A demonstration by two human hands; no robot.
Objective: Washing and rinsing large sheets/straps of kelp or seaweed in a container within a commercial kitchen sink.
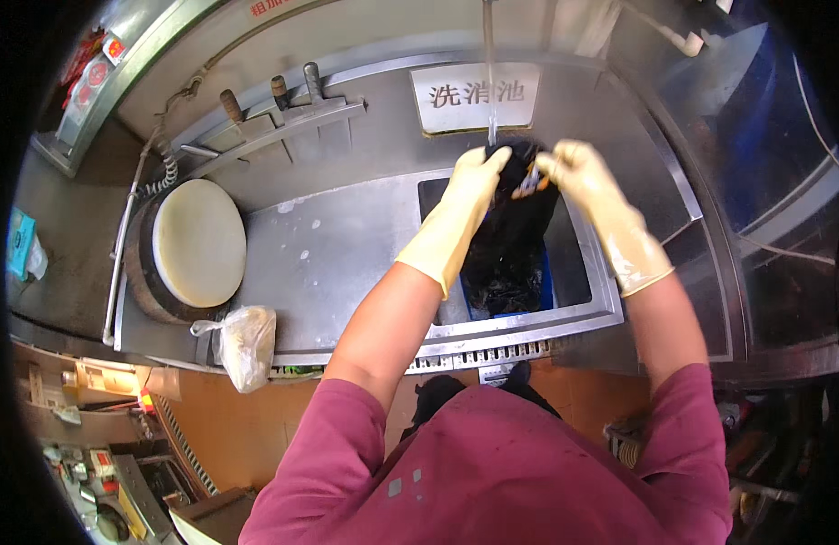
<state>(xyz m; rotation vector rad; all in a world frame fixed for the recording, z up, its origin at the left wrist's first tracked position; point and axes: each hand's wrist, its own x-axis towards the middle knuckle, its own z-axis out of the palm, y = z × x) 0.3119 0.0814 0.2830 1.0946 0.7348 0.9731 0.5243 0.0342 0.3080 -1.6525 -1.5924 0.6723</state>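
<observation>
Over the steel sink basin (572,262), both my hands wear pale yellow rubber gloves. My left hand (479,176) grips the upper edge of a black sheet-like item (511,221), which hangs down into a blue container (549,272) in the basin. Whether it is a plastic bag or cloth, I cannot tell. At the item's right upper edge, my right hand (577,170) has its fingers pinched together. Between the hands shows a small patch of white and orange (530,180), too blurred to name. A thin tap pipe or water stream (491,109) comes down just behind my left hand.
Left of the sink, a round white chopping board (199,243) leans near a clear plastic bag (247,349) at the counter's front edge. Several handled knives (279,92) stand in a wall rack (290,129). A coiled hose (166,170) hangs at the left. Behind the sink is a sign (475,99).
</observation>
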